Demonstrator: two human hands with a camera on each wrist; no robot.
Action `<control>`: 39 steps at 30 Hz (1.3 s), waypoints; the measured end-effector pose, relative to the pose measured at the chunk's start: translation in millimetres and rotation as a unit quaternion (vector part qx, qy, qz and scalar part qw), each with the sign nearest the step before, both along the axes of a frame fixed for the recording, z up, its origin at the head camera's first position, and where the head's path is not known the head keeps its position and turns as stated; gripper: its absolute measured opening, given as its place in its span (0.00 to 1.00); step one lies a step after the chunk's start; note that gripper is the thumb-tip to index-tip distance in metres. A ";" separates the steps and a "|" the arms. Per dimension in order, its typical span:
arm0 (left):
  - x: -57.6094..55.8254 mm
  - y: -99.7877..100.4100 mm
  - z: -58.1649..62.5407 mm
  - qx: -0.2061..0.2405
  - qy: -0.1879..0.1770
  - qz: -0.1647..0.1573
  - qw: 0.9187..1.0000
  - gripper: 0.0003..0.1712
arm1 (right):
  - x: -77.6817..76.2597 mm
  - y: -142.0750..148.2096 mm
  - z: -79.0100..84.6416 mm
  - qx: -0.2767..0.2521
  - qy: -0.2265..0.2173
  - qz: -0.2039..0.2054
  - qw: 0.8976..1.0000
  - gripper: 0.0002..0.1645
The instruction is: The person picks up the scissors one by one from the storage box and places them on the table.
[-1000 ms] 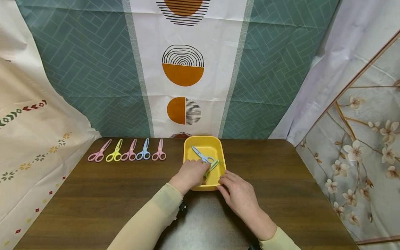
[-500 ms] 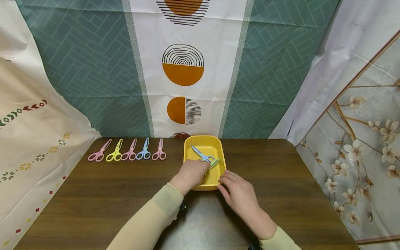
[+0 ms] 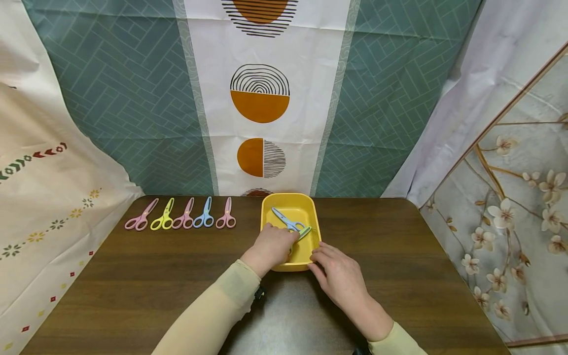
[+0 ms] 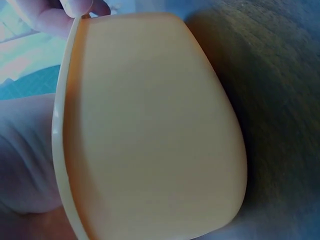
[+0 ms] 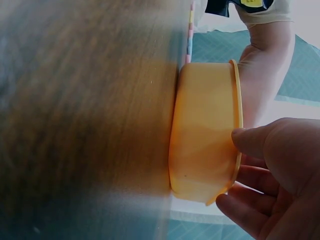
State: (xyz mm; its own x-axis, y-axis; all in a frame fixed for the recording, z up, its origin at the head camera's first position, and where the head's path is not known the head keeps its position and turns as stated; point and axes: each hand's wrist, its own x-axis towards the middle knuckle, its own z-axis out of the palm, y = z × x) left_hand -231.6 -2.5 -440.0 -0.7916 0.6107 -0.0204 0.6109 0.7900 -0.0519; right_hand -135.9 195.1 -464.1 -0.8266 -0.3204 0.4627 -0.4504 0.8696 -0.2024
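Inside the yellow tray [image 3: 290,198] lie blue scissors [image 3: 282,216] and green scissors [image 3: 305,231]. My left hand [image 3: 274,245] reaches over the tray's left wall and grips the green scissors, whose blade end sticks out past it. Its fingertips are hidden beneath the back of the hand. At the tray's near right corner my right hand [image 3: 339,273] holds on, thumb against the near wall and fingers along the right wall. The right wrist view shows that thumb and fingers at the tray rim [image 5: 238,100]. Mostly the tray's outer wall [image 4: 155,120] fills the left wrist view.
Several scissors lie in a row at the table's back left: pink scissors [image 3: 141,217], yellow scissors [image 3: 163,217], more pink scissors [image 3: 184,217], blue scissors [image 3: 204,215] and the rightmost pink scissors [image 3: 226,217]. The dark wooden table [image 3: 177,266] meets hanging cloth [image 3: 168,123] behind.
My left hand has shifted slightly at the green scissors and covers more of their handle. The right hand, the tray and the row of scissors look the same.
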 end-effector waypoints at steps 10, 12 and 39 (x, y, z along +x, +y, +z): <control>-1.6 -6.9 3.5 0.015 -0.004 -0.014 1.000 0.21 | -0.4 -1.1 -0.1 0.001 0.005 0.001 1.000 0.11; -1.6 -8.6 3.8 0.019 0.002 -0.017 1.000 0.21 | -0.4 -1.0 0.1 0.002 0.006 0.001 1.000 0.11; 16.9 -26.6 7.7 0.114 0.067 0.020 0.991 0.25 | -1.3 -0.1 -1.3 -0.001 0.015 0.006 1.000 0.11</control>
